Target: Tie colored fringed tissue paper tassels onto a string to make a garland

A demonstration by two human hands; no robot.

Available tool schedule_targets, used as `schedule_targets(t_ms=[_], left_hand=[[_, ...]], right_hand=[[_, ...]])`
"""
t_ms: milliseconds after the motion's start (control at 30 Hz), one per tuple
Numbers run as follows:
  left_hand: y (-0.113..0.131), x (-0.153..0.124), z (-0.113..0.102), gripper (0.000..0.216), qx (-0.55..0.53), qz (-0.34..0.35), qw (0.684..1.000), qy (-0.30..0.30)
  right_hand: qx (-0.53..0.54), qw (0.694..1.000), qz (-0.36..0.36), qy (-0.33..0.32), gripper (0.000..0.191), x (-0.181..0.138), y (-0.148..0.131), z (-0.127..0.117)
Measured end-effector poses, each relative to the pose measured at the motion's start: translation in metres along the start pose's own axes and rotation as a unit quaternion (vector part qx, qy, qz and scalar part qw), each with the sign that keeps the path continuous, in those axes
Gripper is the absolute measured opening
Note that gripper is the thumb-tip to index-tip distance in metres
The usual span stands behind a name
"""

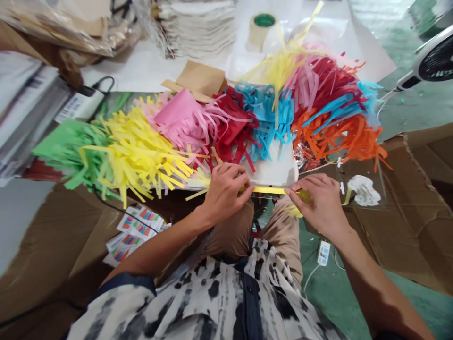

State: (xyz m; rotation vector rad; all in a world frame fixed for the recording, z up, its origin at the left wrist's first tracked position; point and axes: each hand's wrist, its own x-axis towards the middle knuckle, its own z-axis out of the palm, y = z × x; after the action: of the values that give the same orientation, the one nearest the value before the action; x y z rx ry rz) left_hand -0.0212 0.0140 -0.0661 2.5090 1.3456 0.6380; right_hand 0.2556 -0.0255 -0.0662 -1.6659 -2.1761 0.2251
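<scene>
Between my two hands a narrow yellow tissue paper strip (271,190) is stretched along the table's front edge. My left hand (228,189) pinches one end, and yellow fringe (200,182) sticks out to its left. The other end is in the closed fingers of my right hand (318,200), with a bit of yellow fringe (296,210) below it. Beyond my hands lie fringed paper bunches: green (67,141), yellow (138,146), pink (186,118), red (231,127), blue (271,113) and orange (339,137).
A roll of tape (261,33) and a stack of white sheets (200,28) stand at the back. A fan (437,59) is at the right. Printed cards (130,231) lie below left, and a power strip (323,252) is on the floor. Cardboard (406,212) flanks the table.
</scene>
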Motion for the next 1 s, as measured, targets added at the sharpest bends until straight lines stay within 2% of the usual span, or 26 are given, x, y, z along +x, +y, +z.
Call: schedule_targets(t_ms=[167, 200, 267, 333, 400, 500, 600, 667, 733, 800, 900, 1000], left_hand=[[0.004, 0.004, 0.002, 0.009, 0.047, 0.011, 0.999, 0.013], [0.005, 0.004, 0.003, 0.008, 0.057, 0.033, 0.998, 0.022], [0.008, 0.004, 0.005, 0.02, 0.077, 0.112, 0.99, 0.034], [0.01, 0.003, 0.008, 0.026, 0.1, 0.193, 0.976, 0.023], [0.012, 0.001, 0.009, 0.024, 0.127, 0.223, 0.967, 0.004], [0.013, -0.002, 0.01, 0.024, 0.154, 0.215, 0.964, -0.008], [0.014, -0.004, 0.009, 0.027, 0.158, 0.213, 0.964, -0.019], [0.016, -0.005, 0.008, 0.028, 0.157, 0.219, 0.963, -0.014], [0.017, -0.006, 0.007, 0.028, 0.158, 0.227, 0.961, -0.003], [0.016, -0.008, 0.005, 0.03, 0.157, 0.229, 0.961, -0.001], [0.007, -0.013, 0.002, 0.03, 0.138, 0.221, 0.965, 0.003], [0.0, -0.016, -0.003, 0.024, 0.114, 0.174, 0.978, 0.028]], right_hand=[[-0.069, 0.997, 0.0, 0.018, 0.022, -0.001, -0.009, 0.001], [-0.087, 0.996, -0.001, 0.027, 0.02, -0.002, -0.011, 0.002], [-0.114, 0.992, -0.013, 0.043, 0.017, -0.005, -0.014, 0.003], [-0.127, 0.989, -0.039, 0.058, 0.017, -0.009, -0.011, 0.004], [-0.123, 0.988, -0.055, 0.07, 0.016, -0.016, -0.004, 0.002], [-0.117, 0.989, -0.026, 0.092, 0.018, -0.027, 0.011, -0.005], [-0.12, 0.982, 0.01, 0.142, 0.03, -0.037, 0.012, -0.012], [-0.106, 0.984, -0.028, 0.143, 0.039, -0.039, 0.0, -0.011], [-0.091, 0.985, -0.097, 0.106, 0.043, -0.038, -0.015, -0.006], [-0.092, 0.984, -0.131, 0.078, 0.042, -0.035, -0.027, 0.002], [-0.103, 0.985, -0.113, 0.085, 0.033, -0.032, -0.028, 0.01], [-0.085, 0.987, -0.103, 0.09, 0.025, -0.029, -0.019, 0.011]])
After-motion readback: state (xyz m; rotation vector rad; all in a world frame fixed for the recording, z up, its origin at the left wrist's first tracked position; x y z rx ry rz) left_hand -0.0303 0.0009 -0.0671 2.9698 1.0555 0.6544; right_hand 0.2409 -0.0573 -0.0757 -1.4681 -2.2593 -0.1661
